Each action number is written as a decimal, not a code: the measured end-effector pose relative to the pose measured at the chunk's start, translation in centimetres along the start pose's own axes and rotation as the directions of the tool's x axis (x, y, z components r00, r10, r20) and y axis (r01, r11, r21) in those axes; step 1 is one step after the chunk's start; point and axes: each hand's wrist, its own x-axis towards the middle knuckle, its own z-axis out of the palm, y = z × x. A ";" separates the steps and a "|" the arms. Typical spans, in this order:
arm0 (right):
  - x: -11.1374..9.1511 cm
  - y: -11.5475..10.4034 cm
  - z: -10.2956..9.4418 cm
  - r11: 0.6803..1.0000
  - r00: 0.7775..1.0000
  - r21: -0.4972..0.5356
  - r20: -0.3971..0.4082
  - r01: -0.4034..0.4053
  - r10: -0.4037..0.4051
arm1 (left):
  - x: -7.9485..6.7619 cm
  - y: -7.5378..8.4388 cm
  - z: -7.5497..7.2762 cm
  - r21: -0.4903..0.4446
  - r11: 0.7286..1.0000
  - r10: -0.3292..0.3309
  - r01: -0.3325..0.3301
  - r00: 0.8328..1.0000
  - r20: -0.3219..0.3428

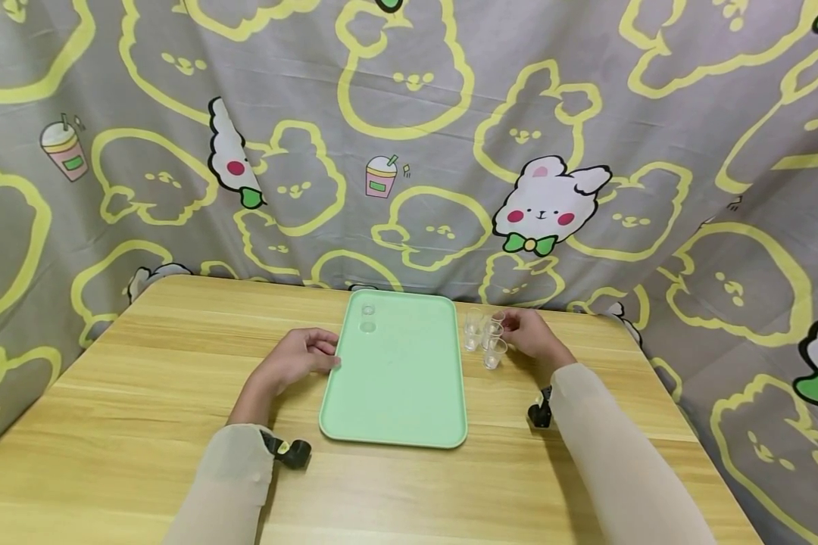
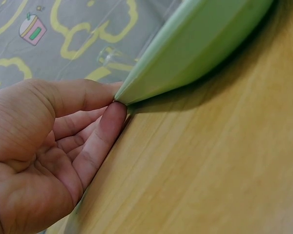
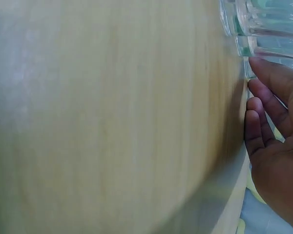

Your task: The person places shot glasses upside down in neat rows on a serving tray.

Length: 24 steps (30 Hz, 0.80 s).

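Plain pale-green tray [image 1: 395, 393], streaky yellow-brown counter [image 1: 150, 378], grey cartoon-print cloth [image 1: 443, 163].
Thick yellow animal outlines cover the cloth, among white faces with red cheeks, green bows and black edging, plus pink-and-white cups with green labels; the little glasses [image 1: 494, 354] are colourless and clear, the sleeves [image 1: 620, 454] plain beige, the wrist cameras [image 1: 298, 454] black.

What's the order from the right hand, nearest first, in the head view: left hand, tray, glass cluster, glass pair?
1. Glass cluster, directly beside the right hand.
2. Green tray, right rim, just left of the cluster.
3. Glass pair, far-left corner of the tray.
4. Left hand, on the tray's left rim.
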 end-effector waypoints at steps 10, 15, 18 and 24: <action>0.0 0.3 -0.1 1.000 1.000 0.009 -0.001 -0.016 0.016 | -0.1 0.1 0.1 -0.008 1.000 0.001 -0.001 1.000 0.003; -0.2 0.6 -0.4 0.998 0.998 0.020 -0.020 -0.055 0.055 | -0.1 0.1 0.1 -0.016 1.000 0.002 -0.002 1.000 0.005; -0.4 0.5 -0.8 0.997 0.997 0.035 -0.028 -0.075 0.076 | -0.1 0.2 0.1 -0.014 1.000 0.000 0.000 1.000 0.002; -1.0 0.1 -2.1 0.992 0.994 0.077 -0.054 -0.096 0.100 | -0.2 0.2 0.2 -0.006 1.000 -0.013 0.013 1.000 -0.005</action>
